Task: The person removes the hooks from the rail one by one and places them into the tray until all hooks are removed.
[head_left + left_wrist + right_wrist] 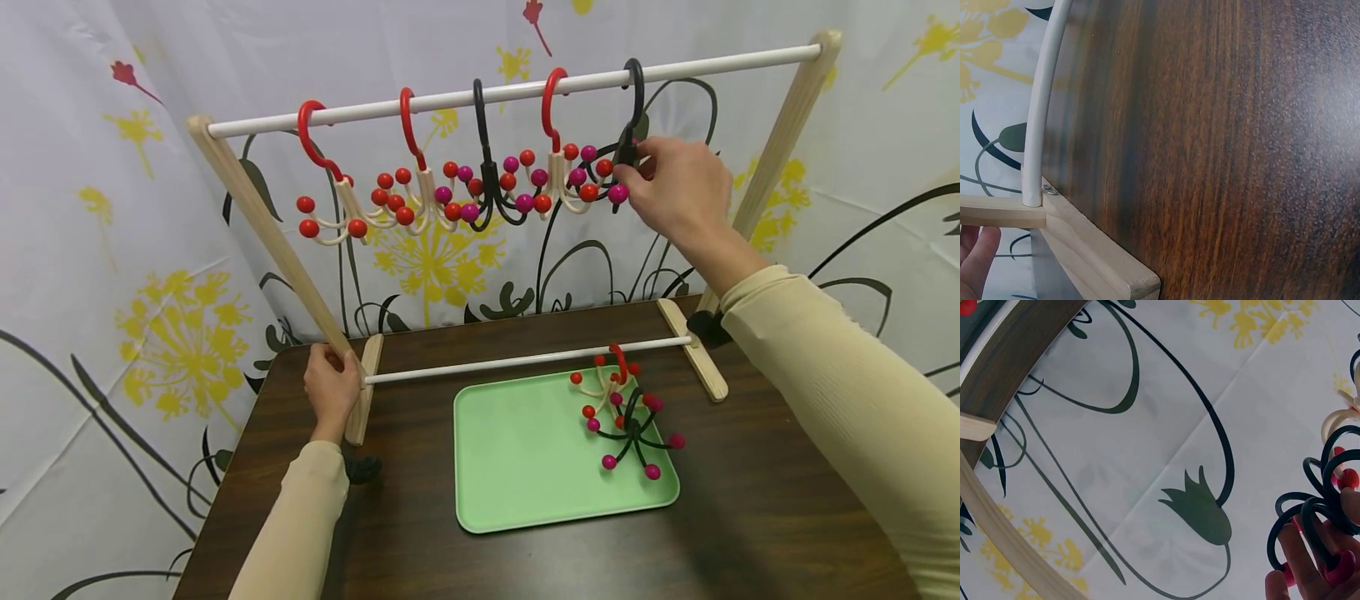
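Note:
A black octopus-style hanger with pink ball tips has its hook over the white top rail at the right. My right hand grips its body just below the hook. In the right wrist view, fingers curl among the hanger's black curved arms. Down at the left, my left hand holds the wooden post of the rack close to its foot. The left wrist view shows part of that hand against the post.
Along the rail to the left hang a black hanger and red-hooked ones. A green tray on the dark table bears a red-hooked hanger and a black one. The rack's lower bar runs behind it.

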Tool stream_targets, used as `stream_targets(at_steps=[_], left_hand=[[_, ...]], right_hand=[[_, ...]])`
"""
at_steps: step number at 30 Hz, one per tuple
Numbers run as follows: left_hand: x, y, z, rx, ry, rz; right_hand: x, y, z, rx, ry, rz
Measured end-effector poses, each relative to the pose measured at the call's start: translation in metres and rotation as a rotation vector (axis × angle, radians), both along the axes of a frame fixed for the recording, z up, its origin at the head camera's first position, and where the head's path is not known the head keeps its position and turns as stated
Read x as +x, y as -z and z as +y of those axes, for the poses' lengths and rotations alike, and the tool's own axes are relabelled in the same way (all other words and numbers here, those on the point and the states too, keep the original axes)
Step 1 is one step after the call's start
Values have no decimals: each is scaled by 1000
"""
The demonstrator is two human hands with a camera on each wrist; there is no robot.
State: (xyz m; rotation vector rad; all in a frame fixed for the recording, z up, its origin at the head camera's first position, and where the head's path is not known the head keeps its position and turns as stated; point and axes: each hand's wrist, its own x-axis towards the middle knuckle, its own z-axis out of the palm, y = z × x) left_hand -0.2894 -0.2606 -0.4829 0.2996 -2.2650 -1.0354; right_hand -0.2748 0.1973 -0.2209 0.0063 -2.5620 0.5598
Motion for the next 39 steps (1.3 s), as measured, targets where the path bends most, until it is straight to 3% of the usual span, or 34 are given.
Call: stream_targets(at_steps=[17,26,31,39], left_hand=[[1,2,-1,-10,13,5],[1,2,-1,-10,11,13],[0,2,-2,-3,12,6],[0,3,-3,-5,6,3]], right_hand=[[7,-10,18,-61,25,40],[27,-9,45,-96,79,65],[48,5,59,-112,83,80],[93,50,69,-98,81,150]])
